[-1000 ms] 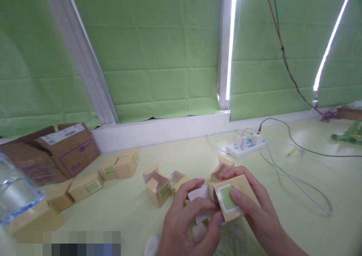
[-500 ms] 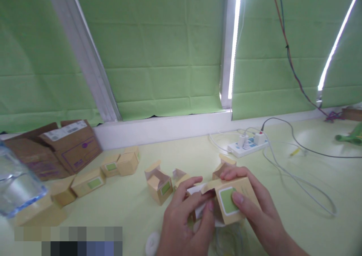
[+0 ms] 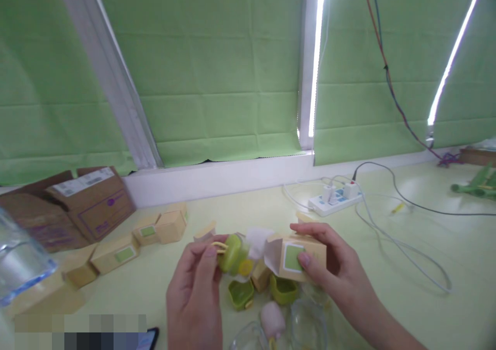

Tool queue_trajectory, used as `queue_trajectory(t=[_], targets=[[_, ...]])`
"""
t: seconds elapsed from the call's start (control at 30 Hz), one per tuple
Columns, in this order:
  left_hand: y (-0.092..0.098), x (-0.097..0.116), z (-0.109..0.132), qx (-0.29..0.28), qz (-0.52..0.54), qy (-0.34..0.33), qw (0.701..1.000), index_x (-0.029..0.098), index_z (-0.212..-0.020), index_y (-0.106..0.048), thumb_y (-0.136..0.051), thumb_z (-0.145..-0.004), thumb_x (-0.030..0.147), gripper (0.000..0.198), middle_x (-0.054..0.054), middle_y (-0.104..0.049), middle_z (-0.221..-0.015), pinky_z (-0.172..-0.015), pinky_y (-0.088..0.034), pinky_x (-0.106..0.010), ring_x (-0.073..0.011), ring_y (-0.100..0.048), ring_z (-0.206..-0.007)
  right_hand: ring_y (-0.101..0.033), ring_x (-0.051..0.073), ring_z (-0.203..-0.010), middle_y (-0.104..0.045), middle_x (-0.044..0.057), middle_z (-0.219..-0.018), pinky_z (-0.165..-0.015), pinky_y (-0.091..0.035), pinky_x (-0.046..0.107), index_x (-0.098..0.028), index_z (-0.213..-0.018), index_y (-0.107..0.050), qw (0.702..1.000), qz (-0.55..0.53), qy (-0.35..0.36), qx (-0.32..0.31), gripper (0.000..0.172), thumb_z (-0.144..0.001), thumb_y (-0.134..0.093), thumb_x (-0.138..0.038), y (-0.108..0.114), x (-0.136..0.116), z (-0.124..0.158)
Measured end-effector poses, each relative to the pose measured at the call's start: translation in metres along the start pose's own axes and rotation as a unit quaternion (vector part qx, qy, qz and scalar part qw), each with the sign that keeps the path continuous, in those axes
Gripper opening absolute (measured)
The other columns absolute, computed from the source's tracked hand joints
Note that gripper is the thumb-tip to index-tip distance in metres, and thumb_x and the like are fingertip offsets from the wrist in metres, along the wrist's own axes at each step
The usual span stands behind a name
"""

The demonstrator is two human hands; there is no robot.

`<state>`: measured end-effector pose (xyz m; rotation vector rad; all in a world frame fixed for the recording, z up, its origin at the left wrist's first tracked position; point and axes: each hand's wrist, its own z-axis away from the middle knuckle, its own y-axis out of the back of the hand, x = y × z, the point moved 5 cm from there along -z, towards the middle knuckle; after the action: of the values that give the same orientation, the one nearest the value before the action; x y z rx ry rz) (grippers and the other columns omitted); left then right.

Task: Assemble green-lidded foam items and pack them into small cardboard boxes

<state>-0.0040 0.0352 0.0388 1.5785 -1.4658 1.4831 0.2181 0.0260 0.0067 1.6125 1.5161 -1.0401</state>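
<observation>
My left hand [image 3: 196,283] pinches a small green rounded case [image 3: 231,254] by its yellow cord loop. A yellow round spot shows on the case, blurred by motion. In my right hand [image 3: 341,272] is a small tan cardboard box [image 3: 315,254] with a green label, its open end turned left toward the case. White material [image 3: 258,242] shows between case and box. Below my hands lie an open green shell [image 3: 241,294], a second green shell [image 3: 284,290], a whitish rounded piece [image 3: 272,318] and clear plastic pieces [image 3: 309,325].
Small tan boxes [image 3: 115,254] form a row at left, before a large brown carton [image 3: 96,205]. A clear bottle [image 3: 23,257] stands at far left. Behind my right hand is a white power strip [image 3: 335,200] with cables. A phone [image 3: 149,338] lies near the front edge.
My left hand has drawn away leftward from the box's opening and now holds the green case outside it. The box has moved slightly left; green shells and clear pieces have come into view.
</observation>
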Motion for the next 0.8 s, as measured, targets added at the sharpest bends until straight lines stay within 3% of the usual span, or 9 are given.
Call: queue_trajectory(t=[0.13,0.3,0.4,0.47,0.57,0.63,0.67,0.8], targets=[[0.005,-0.012,-0.005,0.066,0.099,0.109,0.987,0.018,-0.078,-0.063,-0.063,-0.085,0.026,0.010,-0.003,-0.075,-0.083,-0.070,-0.060,-0.030,-0.0195,-0.071,-0.080,-0.063,0.029,-0.113,-0.070,0.010,-0.123,-0.090,-0.053,0.035,-0.022,-0.116,-0.067,0.998,-0.004,-0.037,0.041,0.040,-0.084,-0.073,-0.047,0.004,0.003,-0.005],[0.008,-0.031,-0.004,0.063,0.123,0.217,0.966,0.015,-0.089,-0.063,-0.055,-0.088,0.020,0.010,-0.007,-0.074,-0.078,-0.061,-0.060,-0.032,-0.0193,-0.071,-0.067,-0.068,0.030,-0.107,-0.070,0.010,-0.128,-0.080,-0.058,0.037,-0.024,-0.132,-0.061,0.979,-0.125,-0.150,0.058,0.059,-0.084,-0.071,-0.056,0.002,0.018,-0.006],[0.003,-0.033,0.002,0.040,0.130,0.259,0.956,0.015,-0.090,-0.062,-0.056,-0.088,0.021,0.009,-0.008,-0.073,-0.071,-0.057,-0.060,-0.035,-0.0215,-0.070,-0.060,-0.069,0.031,-0.111,-0.071,0.010,-0.127,-0.086,-0.057,0.038,-0.023,-0.134,-0.059,0.958,-0.215,-0.187,0.022,0.059,-0.083,-0.073,-0.049,-0.008,0.014,-0.006],[-0.001,-0.031,0.007,0.029,0.135,0.276,0.951,0.015,-0.089,-0.060,-0.056,-0.089,0.024,0.010,-0.008,-0.072,-0.068,-0.054,-0.059,-0.036,-0.0220,-0.069,-0.057,-0.070,0.031,-0.108,-0.073,0.012,-0.123,-0.087,-0.056,0.039,-0.019,-0.131,-0.062,0.959,-0.215,-0.182,-0.027,0.055,-0.083,-0.070,-0.045,-0.016,0.003,-0.010],[-0.006,-0.026,0.012,0.004,0.149,0.287,0.946,0.018,-0.091,-0.059,-0.056,-0.088,0.026,0.010,-0.007,-0.073,-0.072,-0.051,-0.058,-0.036,-0.0224,-0.069,-0.057,-0.072,0.029,-0.098,-0.073,0.013,-0.117,-0.079,-0.057,0.038,-0.017,-0.127,-0.061,0.981,-0.103,-0.139,-0.083,0.050,-0.085,-0.063,-0.045,-0.025,-0.014,-0.024],[-0.009,-0.024,0.014,-0.021,0.162,0.282,0.945,0.021,-0.093,-0.057,-0.056,-0.085,0.022,0.007,-0.004,-0.073,-0.077,-0.055,-0.059,-0.037,-0.0223,-0.070,-0.060,-0.070,0.026,-0.101,-0.071,0.012,-0.120,-0.081,-0.056,0.035,-0.019,-0.123,-0.057,0.990,0.094,-0.056,-0.089,0.043,-0.087,-0.062,-0.040,-0.030,-0.025,-0.038],[-0.011,-0.023,0.015,-0.034,0.169,0.278,0.945,0.022,-0.093,-0.055,-0.056,-0.084,0.020,0.010,-0.003,-0.072,-0.078,-0.057,-0.059,-0.037,-0.0221,-0.070,-0.062,-0.070,0.024,-0.101,-0.070,0.010,-0.120,-0.082,-0.055,0.034,-0.021,-0.123,-0.054,0.972,0.218,-0.017,-0.087,0.040,-0.087,-0.060,-0.038,-0.033,-0.028,-0.045],[-0.015,-0.024,0.014,-0.080,0.178,0.259,0.946,0.024,-0.094,-0.051,-0.058,-0.082,0.018,0.015,0.000,-0.071,-0.077,-0.058,-0.055,-0.029,-0.0196,-0.072,-0.064,-0.067,0.030,-0.103,-0.068,0.012,-0.112,-0.087,-0.049,0.040,-0.020,-0.133,-0.044,0.926,0.367,-0.006,-0.087,0.059,-0.079,-0.068,-0.024,-0.048,-0.021,-0.071]])
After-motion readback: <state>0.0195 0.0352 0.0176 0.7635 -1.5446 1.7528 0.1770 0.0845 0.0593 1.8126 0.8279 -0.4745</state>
